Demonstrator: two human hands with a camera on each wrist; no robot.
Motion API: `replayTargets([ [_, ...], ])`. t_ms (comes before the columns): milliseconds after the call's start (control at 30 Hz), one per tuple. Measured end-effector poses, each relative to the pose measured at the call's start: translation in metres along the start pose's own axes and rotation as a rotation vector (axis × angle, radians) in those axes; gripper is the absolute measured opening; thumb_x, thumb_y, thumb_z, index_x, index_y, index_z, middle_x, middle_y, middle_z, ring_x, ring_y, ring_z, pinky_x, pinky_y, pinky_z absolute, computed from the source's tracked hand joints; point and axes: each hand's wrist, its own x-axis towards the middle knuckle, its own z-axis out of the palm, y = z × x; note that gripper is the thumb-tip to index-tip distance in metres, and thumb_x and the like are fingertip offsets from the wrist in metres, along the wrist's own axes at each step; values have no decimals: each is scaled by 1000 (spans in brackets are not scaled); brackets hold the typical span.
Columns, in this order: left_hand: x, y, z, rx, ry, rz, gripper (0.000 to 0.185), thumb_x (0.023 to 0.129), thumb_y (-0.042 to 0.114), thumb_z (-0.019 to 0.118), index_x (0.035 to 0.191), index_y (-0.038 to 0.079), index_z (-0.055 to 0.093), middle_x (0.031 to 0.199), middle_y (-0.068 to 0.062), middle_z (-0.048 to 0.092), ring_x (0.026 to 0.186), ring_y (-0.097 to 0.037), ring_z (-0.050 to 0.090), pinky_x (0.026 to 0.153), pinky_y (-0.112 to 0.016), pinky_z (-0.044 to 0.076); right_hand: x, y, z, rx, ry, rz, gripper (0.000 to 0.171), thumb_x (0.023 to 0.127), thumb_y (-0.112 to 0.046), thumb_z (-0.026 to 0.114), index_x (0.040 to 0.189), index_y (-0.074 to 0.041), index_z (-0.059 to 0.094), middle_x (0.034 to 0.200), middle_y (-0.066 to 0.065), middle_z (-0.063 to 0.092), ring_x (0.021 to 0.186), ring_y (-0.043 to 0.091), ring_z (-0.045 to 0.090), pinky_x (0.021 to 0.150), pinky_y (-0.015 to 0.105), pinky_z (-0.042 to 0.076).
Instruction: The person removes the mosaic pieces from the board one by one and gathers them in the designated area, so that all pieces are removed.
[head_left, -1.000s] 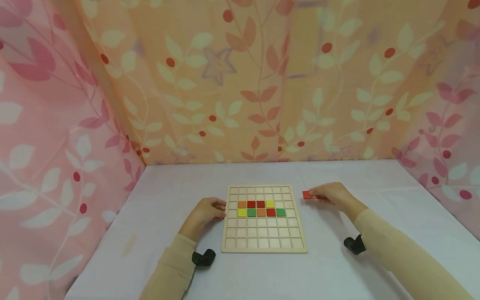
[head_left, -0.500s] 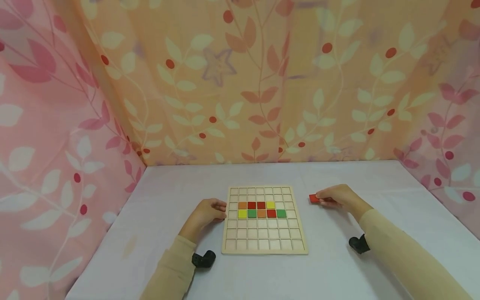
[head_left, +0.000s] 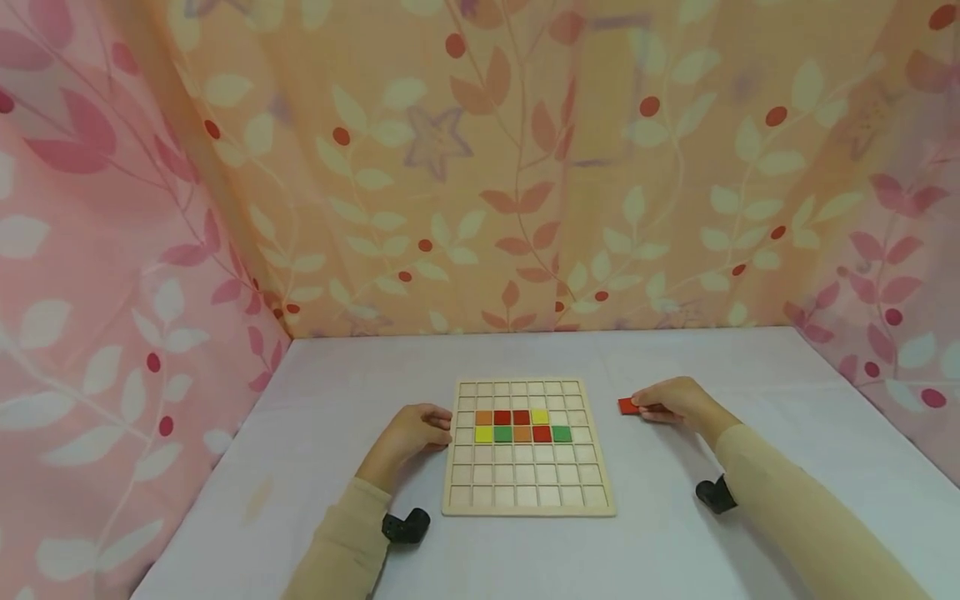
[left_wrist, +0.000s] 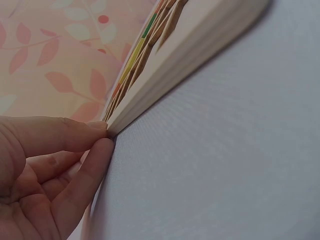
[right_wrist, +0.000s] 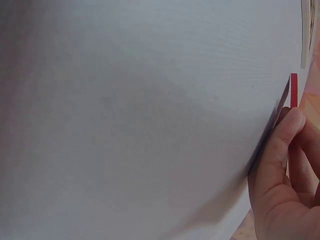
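Note:
A pale wooden grid board (head_left: pixel 528 497) lies flat on the table in the head view. Two of its rows hold several square tiles: orange (head_left: pixel 483 417), red, red and yellow above, and yellow (head_left: pixel 483 434), green, orange, red and green below. My left hand (head_left: pixel 411 433) is at the board's left edge; in the left wrist view its thumb and a finger (left_wrist: pixel 92 165) pinch that edge. To the right of the board, my right hand (head_left: pixel 678 400) pinches a red square tile (head_left: pixel 627 407) between thumb and fingers. The right wrist view shows this tile (right_wrist: pixel 294 90) edge-on, apart from the board.
A white cloth covers the table (head_left: pixel 360 375). Patterned curtains stand behind (head_left: pixel 525 183) and along the left (head_left: pixel 112 333) and right sides. Each wrist wears a black camera mount, one at the left (head_left: pixel 406 527) and one at the right (head_left: pixel 716 495).
My right hand has moved a little to the right with the red tile, farther from the board, and then held about still. My left hand has stayed at the board's edge.

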Motion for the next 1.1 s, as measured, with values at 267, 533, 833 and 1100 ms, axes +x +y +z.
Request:
replayTargets([
  [267, -1, -2, -1, -11, -2, -13, 36, 74, -10, 69, 108, -4, 62, 92, -12, 63, 74, -14, 60, 68, -28, 55, 2, 0, 4, -39, 21, 19, 32, 80, -2, 69, 108, 10, 62, 70, 2, 66, 58, 6, 62, 64, 23, 55],
  [533, 1, -2, -1, -1, -1, -8, 36, 74, -8, 69, 109, -2, 62, 93, -11, 62, 76, -15, 60, 69, -27, 54, 4, -2, 4, -57, 58, 22, 30, 79, -1, 69, 105, 11, 61, 64, 0, 65, 56, 5, 61, 62, 23, 55],
  [833, 2, -2, -2, -16, 6, -16, 36, 72, -11, 69, 107, -3, 63, 89, -10, 62, 72, -14, 59, 66, -27, 54, 7, 0, 8, -60, 102, 41, 23, 78, 0, 70, 98, 9, 65, 60, 1, 64, 53, 6, 61, 60, 24, 55],
  [1100, 2, 0, -1, -29, -1, -9, 36, 73, -10, 69, 107, -4, 62, 91, -12, 62, 73, -14, 59, 67, -28, 55, -2, -7, 8, -31, 122, 12, 6, 77, 0, 70, 83, 3, 68, 56, 0, 63, 50, 6, 60, 55, 21, 54],
])
